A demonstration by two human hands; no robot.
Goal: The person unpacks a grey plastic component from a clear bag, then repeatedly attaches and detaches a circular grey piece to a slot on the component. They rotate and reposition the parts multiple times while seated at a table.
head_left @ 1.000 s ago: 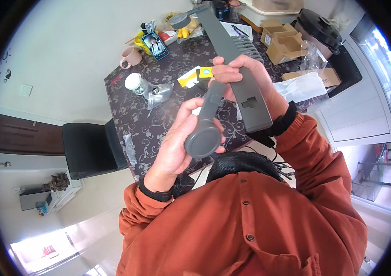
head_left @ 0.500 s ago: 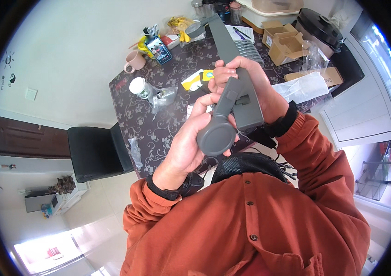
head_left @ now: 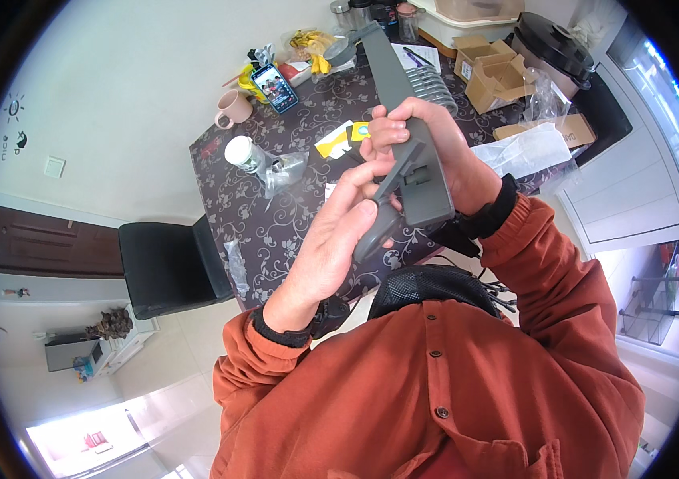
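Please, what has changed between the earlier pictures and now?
The small round-ended grey piece in the left grip has moved right, nearer to the slotted end of the long grey bar, and turned so its round face shows nearly edge-on. Nothing was taken or let go: the right grip keeps the bar. The mug, jar and phone stay in place.

white wall (head_left: 132, 120) | black chair (head_left: 165, 267) | brown door (head_left: 44, 243) | pale floor (head_left: 188, 351)

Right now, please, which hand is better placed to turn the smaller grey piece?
Probably the left hand: it holds the smaller grey piece, while the right hand grips the long grey bar.
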